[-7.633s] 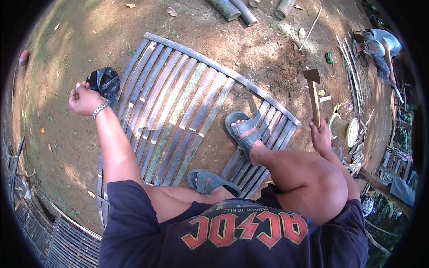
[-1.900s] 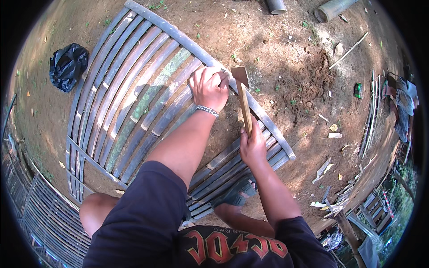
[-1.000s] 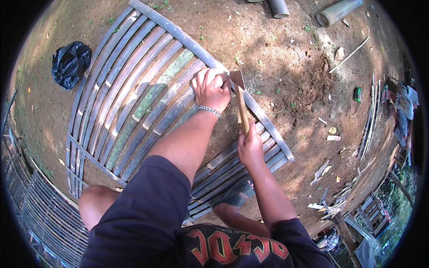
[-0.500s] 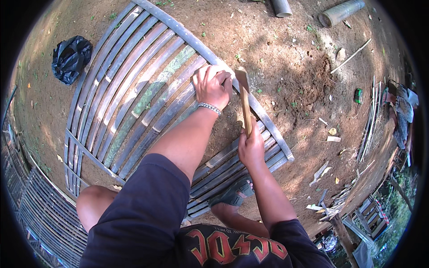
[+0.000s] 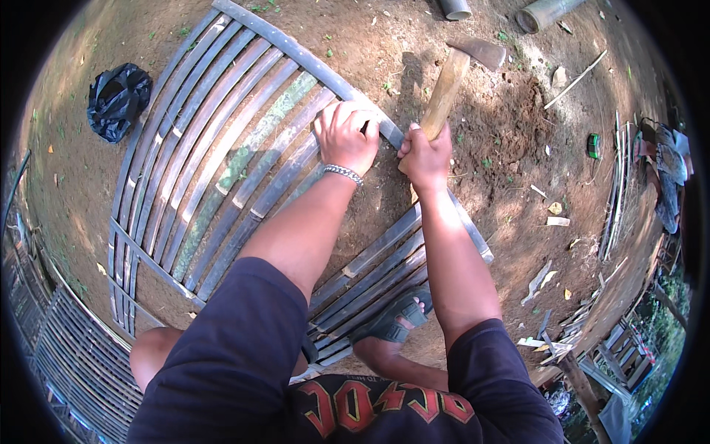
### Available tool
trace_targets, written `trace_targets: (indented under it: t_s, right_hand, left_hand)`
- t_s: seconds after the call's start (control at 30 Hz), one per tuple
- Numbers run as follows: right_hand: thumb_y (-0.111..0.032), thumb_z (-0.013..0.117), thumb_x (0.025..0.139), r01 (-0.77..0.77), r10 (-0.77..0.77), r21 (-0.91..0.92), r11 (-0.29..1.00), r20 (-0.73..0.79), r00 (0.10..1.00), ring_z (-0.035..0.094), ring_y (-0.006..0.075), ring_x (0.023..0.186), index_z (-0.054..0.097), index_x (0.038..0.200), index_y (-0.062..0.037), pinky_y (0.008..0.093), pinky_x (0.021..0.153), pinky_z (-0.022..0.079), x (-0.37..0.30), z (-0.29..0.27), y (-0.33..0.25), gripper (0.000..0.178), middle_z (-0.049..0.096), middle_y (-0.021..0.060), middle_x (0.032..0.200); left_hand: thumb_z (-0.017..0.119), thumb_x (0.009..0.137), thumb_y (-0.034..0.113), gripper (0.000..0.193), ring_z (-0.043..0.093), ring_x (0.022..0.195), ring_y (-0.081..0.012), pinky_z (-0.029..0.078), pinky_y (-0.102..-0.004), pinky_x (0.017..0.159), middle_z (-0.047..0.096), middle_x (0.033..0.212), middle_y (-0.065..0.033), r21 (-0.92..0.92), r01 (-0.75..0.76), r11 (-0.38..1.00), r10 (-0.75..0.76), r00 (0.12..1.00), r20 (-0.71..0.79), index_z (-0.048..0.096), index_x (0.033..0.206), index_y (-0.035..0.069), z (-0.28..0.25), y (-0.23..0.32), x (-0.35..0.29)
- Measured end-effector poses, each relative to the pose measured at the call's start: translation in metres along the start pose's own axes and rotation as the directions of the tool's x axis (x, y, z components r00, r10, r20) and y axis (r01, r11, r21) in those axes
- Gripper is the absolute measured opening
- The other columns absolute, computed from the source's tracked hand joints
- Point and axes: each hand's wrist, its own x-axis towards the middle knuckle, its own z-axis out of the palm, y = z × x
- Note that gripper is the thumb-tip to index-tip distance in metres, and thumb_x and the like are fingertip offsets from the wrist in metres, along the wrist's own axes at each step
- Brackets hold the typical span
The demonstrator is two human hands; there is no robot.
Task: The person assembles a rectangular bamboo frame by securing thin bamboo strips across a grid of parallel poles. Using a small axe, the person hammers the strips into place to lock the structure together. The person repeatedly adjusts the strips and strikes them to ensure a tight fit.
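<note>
My right hand (image 5: 427,159) grips a hatchet (image 5: 446,90) by its wooden handle. Its dark metal head is raised beyond the frame's edge beam, over the soil. My left hand (image 5: 347,137), a chain bracelet at its wrist, is closed over the end of a bamboo slat (image 5: 314,177) beside the beam (image 5: 318,65); whether anything small sits between the fingers is hidden. The slats belong to a large bamboo frame (image 5: 214,140) lying on the ground, some dark and one mottled green. A gap with bare soil separates the slats under my left arm from those by my sandalled foot (image 5: 399,318).
A black plastic bag (image 5: 118,102) lies at the left. Bamboo tubes (image 5: 547,13) are at the far edge, with a small green object (image 5: 593,146) and thin sticks (image 5: 615,192) to the right. Another slatted bamboo panel (image 5: 85,355) is at lower left.
My right hand has lifted the hatchet up and away from the beam, its head swinging to the far right. My left hand has stayed at the same spot on the frame.
</note>
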Motion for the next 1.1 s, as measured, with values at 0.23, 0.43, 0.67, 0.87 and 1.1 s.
trace_targets:
  t_s: [0.23,0.43,0.67,0.87,1.1]
  right_hand:
    - [-0.010,0.059,0.099,0.061,-0.062,-0.034,0.998,-0.033,0.998,0.061,0.0141,0.057,0.045,0.115,0.0004,0.0299,0.053,0.051,-0.008,0.003,0.005,0.023,0.060,0.0052,0.071]
    - [-0.013,0.059,0.100,0.120,-0.121,-0.106,0.987,-0.005,0.993,0.063,0.0147,0.058,0.046,0.121,0.0019,0.0301,0.055,0.051,-0.010,0.004,0.011,0.029,0.063,0.0060,0.073]
    - [-0.015,0.060,0.101,0.000,-0.003,-0.219,0.976,-0.014,1.000,0.064,0.0146,0.060,0.045,0.129,0.0025,0.0304,0.057,0.052,-0.017,0.000,-0.004,0.036,0.064,0.0070,0.073]
    - [-0.014,0.058,0.103,0.169,-0.097,-0.604,0.779,0.150,0.984,0.073,0.0376,0.083,0.043,0.144,-0.0011,0.0431,0.071,0.056,-0.102,-0.035,0.009,0.046,0.069,0.0236,0.096]
    - [-0.006,0.060,0.100,0.190,-0.027,-0.747,0.637,0.225,0.974,0.070,0.0497,0.091,0.042,0.147,0.0027,0.0504,0.078,0.057,-0.131,-0.039,-0.008,0.051,0.069,0.0301,0.104]
  left_hand:
    - [0.066,0.082,0.007,0.019,0.058,0.115,-0.0319,0.043,-0.0465,0.105,0.069,0.114,-0.0108,-0.255,0.020,0.967,-0.053,0.991,-0.124,0.072,0.100,0.006,-0.009,-0.018,0.013]
    - [0.062,0.096,0.025,0.043,0.045,0.143,-0.0312,0.027,-0.0520,0.123,0.059,0.143,-0.0145,0.163,-0.115,0.980,0.120,0.993,-0.018,0.060,0.136,0.007,0.017,-0.026,0.110]
    - [0.052,0.101,0.030,0.049,0.030,0.154,-0.0286,0.014,-0.0616,0.126,0.045,0.159,-0.0103,0.359,-0.185,0.915,0.114,0.971,0.211,0.052,0.147,0.013,0.031,-0.016,0.109]
    - [0.051,0.100,0.027,0.048,0.031,0.153,-0.0294,0.016,-0.0631,0.124,0.046,0.158,-0.0120,0.327,-0.161,0.931,0.079,0.965,0.249,0.053,0.146,0.015,0.023,-0.016,0.112]
    - [0.052,0.098,0.027,0.049,0.032,0.153,-0.0292,0.016,-0.0638,0.124,0.047,0.158,-0.0124,0.317,-0.148,0.937,0.071,0.968,0.240,0.054,0.146,0.015,0.026,-0.019,0.112]
